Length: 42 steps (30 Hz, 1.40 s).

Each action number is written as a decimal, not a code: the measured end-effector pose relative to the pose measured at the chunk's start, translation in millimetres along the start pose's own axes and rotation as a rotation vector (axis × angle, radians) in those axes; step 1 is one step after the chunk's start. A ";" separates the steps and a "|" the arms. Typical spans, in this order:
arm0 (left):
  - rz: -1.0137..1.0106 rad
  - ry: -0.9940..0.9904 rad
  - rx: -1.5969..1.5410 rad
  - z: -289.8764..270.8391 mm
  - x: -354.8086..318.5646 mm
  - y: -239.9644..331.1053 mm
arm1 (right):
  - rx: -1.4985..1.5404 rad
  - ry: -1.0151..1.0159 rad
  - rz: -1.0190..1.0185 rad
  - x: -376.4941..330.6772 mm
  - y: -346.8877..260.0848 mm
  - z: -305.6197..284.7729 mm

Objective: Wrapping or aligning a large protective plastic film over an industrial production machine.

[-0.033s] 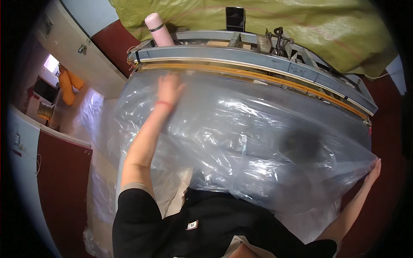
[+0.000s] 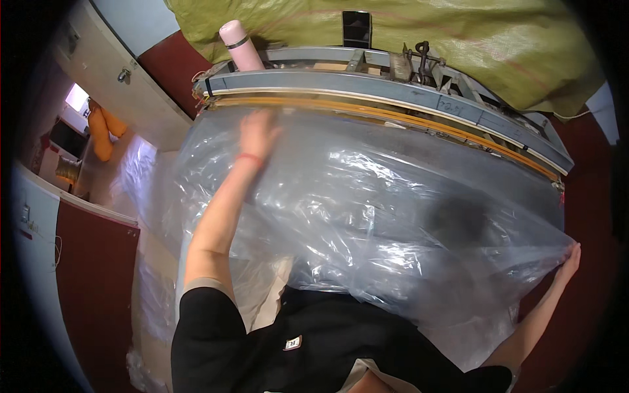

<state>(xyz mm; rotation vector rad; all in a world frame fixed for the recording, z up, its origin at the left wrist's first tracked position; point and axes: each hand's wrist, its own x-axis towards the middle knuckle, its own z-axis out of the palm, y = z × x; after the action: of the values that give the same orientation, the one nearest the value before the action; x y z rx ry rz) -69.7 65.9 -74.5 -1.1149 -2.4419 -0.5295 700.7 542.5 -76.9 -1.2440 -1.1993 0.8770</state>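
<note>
a wide sheet of clear, shiny plastic film [image 2: 308,209] lies spread before the person, on the near side of a long grey-blue metal beam [image 2: 393,90] with thin orange strips [image 2: 295,102] along it. at the right edge of the film, the right hand [image 2: 572,260] has its fingers pinched together on it, and folds run toward them. the left hand [image 2: 257,135], with a red band [image 2: 250,157] at the wrist, lies over the film near the beam; its fingers are blurred, so i cannot tell how far they are open or if they grip. behind the beam stands a pink cylindrical bottle [image 2: 241,51], closed, its contents hidden. further back hangs a yellow-green woven sheet [image 2: 458,26]. the beam bears dark handwriting; the black shirt [image 2: 321,331] has a small pale label [image 2: 293,343] with a letter.
</note>
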 end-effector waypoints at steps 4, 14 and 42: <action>0.106 0.082 -0.128 14.0 3.5 -17.4 | 0.044 -0.025 0.034 -6.2 -4.5 -19.6; -0.459 0.322 -0.751 32.0 30.3 -43.7 | -0.594 0.436 -0.556 11.4 -4.1 120.5; -0.623 0.448 -1.105 53.0 52.3 -76.8 | -0.182 0.446 -0.316 21.1 3.4 255.9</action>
<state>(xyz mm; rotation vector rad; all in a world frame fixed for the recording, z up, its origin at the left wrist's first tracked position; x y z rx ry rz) -171.2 77.7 -106.2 -0.3699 -1.9751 -2.2032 456.5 619.2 -96.9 -1.2660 -1.0845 0.2425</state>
